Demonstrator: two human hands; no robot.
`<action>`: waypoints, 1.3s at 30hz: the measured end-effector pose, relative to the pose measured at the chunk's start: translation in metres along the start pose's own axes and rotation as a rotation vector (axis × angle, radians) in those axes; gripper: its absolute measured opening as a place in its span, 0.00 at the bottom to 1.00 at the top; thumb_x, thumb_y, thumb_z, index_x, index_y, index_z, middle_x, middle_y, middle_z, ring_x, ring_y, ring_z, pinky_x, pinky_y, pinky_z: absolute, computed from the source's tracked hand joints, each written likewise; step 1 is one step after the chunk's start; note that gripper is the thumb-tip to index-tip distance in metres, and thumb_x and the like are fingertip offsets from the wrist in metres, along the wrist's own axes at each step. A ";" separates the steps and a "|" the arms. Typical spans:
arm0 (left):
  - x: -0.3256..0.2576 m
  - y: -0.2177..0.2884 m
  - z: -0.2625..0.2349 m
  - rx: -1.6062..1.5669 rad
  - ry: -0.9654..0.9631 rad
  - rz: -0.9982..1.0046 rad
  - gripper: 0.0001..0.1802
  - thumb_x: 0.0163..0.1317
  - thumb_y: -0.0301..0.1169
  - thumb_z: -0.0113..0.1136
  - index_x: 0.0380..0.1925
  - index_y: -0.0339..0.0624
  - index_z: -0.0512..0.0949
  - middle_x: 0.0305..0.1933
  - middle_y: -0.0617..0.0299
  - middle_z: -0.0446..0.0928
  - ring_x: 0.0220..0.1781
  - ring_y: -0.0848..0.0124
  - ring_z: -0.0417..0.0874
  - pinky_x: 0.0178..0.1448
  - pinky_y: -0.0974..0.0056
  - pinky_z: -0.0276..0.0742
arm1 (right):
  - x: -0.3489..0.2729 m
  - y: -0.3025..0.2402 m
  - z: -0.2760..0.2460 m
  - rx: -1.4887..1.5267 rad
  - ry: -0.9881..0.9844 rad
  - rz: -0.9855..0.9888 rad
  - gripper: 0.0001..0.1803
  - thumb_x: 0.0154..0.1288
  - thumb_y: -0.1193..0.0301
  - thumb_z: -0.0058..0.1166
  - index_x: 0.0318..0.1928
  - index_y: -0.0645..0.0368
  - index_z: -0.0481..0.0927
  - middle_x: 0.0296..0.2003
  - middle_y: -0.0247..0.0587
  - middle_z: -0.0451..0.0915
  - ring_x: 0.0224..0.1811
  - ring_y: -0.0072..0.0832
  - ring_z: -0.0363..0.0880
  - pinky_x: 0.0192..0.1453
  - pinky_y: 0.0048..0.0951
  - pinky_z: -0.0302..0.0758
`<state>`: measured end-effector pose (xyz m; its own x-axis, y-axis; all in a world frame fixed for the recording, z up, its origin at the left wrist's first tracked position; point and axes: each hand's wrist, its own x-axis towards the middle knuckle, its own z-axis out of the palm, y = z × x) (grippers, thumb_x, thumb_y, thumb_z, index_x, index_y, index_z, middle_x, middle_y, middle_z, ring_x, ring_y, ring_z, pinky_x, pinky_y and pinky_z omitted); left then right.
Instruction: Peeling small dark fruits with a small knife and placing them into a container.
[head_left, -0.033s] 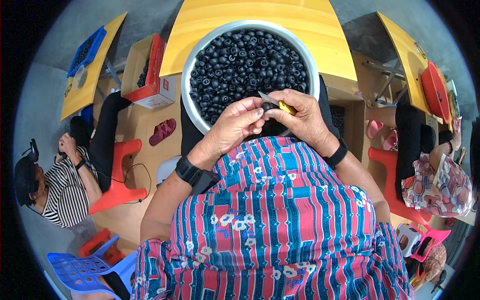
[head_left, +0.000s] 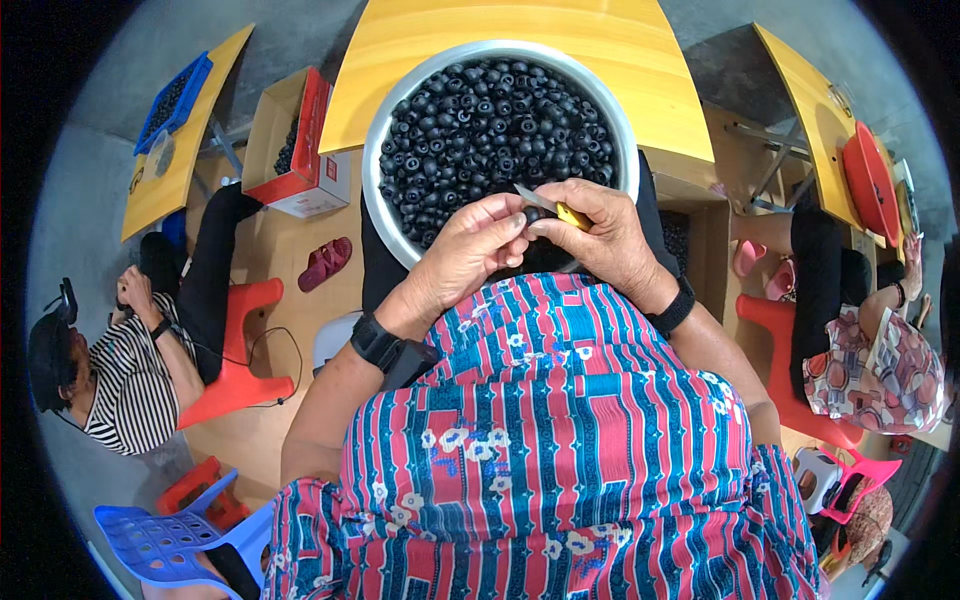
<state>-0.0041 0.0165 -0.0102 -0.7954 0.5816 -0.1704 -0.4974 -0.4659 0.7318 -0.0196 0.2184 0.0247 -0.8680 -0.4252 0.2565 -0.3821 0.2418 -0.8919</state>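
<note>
Yellow-handled knife (head_left: pixel 556 208) over dark fruit (head_left: pixel 490 120)

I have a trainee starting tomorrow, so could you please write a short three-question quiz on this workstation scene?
1. True or false: the metal basin is filled with small dark round pieces.
2. Which hand holds the small knife with the yellow handle? A) left hand B) right hand C) neither
3. Fill in: the basin rests against a ______ coloured table.

Key
1. True.
2. B: the right hand grips the knife, its blade pointing towards the left hand, whose fingertips pinch something too hidden to identify.
3. Yellow.
</note>
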 end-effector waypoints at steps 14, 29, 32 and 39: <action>-0.003 0.007 0.010 0.027 0.003 0.217 0.12 0.73 0.36 0.49 0.47 0.40 0.70 0.35 0.69 0.66 0.33 0.81 0.65 0.38 0.73 0.64 | -0.003 -0.002 -0.005 -0.208 -0.035 -0.115 0.11 0.62 0.65 0.59 0.38 0.60 0.80 0.29 0.46 0.78 0.33 0.43 0.79 0.38 0.36 0.75; -0.004 0.008 0.012 0.072 0.004 0.203 0.13 0.73 0.39 0.49 0.46 0.41 0.69 0.34 0.70 0.65 0.33 0.81 0.63 0.38 0.73 0.63 | -0.002 -0.002 -0.005 -0.323 -0.046 -0.182 0.11 0.61 0.64 0.60 0.39 0.58 0.80 0.28 0.45 0.77 0.32 0.44 0.79 0.35 0.39 0.75; -0.004 0.008 0.012 0.069 -0.004 0.200 0.13 0.73 0.39 0.49 0.46 0.41 0.69 0.34 0.70 0.64 0.33 0.81 0.63 0.38 0.73 0.63 | -0.002 0.000 -0.005 -0.307 -0.033 -0.188 0.11 0.61 0.64 0.59 0.39 0.58 0.80 0.28 0.45 0.77 0.32 0.43 0.79 0.35 0.39 0.75; -0.003 0.008 0.010 0.081 -0.007 0.197 0.12 0.73 0.38 0.48 0.47 0.41 0.69 0.34 0.70 0.64 0.33 0.81 0.63 0.38 0.72 0.63 | -0.001 0.002 -0.005 -0.286 -0.039 -0.192 0.11 0.62 0.64 0.59 0.38 0.59 0.80 0.28 0.46 0.77 0.32 0.45 0.79 0.35 0.39 0.75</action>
<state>-0.0017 0.0178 0.0027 -0.8720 0.4893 -0.0140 -0.3024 -0.5161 0.8014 -0.0208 0.2237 0.0248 -0.7608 -0.5185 0.3903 -0.6155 0.3861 -0.6871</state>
